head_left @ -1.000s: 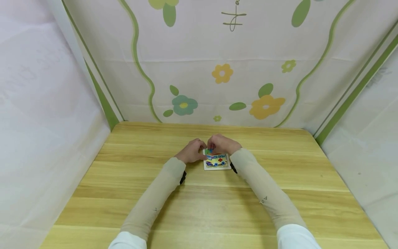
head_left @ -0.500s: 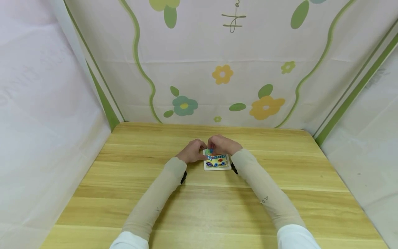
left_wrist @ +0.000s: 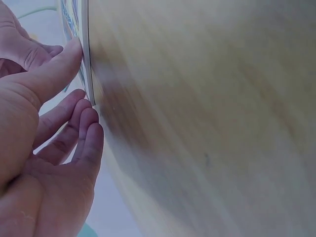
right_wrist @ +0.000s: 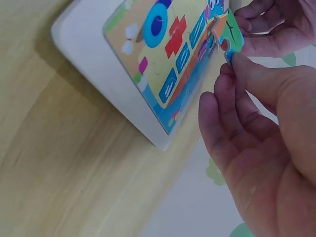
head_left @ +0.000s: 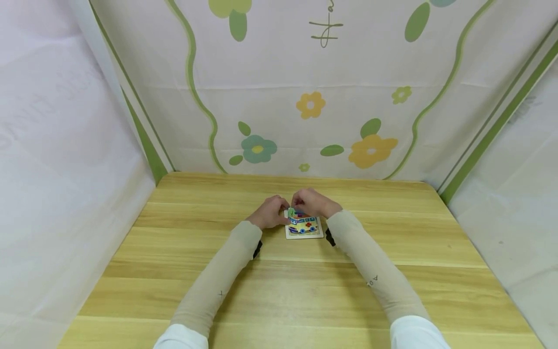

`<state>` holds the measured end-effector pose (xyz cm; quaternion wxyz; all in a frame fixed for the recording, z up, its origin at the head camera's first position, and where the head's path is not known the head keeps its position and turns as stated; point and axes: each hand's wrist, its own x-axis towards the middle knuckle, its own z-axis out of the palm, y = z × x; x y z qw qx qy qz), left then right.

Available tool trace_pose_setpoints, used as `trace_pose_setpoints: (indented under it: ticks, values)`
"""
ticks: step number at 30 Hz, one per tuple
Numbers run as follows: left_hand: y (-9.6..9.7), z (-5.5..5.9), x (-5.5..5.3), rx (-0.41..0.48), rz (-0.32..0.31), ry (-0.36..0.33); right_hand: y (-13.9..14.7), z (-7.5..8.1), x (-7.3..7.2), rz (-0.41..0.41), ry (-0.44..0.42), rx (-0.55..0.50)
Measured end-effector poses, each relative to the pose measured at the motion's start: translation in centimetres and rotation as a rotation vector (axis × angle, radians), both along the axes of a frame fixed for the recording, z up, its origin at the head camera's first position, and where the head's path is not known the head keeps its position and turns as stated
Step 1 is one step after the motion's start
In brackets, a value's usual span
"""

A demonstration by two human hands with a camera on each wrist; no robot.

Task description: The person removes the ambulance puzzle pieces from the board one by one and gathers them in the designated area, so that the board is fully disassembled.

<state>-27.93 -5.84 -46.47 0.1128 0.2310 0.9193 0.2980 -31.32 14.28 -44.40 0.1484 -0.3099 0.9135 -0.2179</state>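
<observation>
Grip at left, pinch at right

Left: bare left hand [head_left: 268,213], grips white-rimmed, rectangular puzzle board [right_wrist: 81,34] about its far-left corner, thumb at left edge. Next, between both hands: same board, lies on pale, striped wooden table [head_left: 283,291], shows yellow ambulance picture [head_left: 303,226] with red cross. Over board's far side: flat green-and-blue puzzle piece [right_wrist: 236,35], tilted. Right: bare right hand [head_left: 311,201], pinches that piece.

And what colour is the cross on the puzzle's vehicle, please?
The cross is red; it shows best in the right wrist view.
</observation>
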Motion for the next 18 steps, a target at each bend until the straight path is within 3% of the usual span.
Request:
trace_pose_setpoints:
  ticks: [8, 18]
  values:
    - [0.2, -0.2, 0.0, -0.011, -0.007, -0.002, 1.7, 0.5, -0.3, -0.057, -0.048, -0.046]
    - [0.1, -0.3, 0.0, 0.011, 0.024, -0.031, 6.7, 2.4, -0.3, -0.116, -0.066, -0.006]
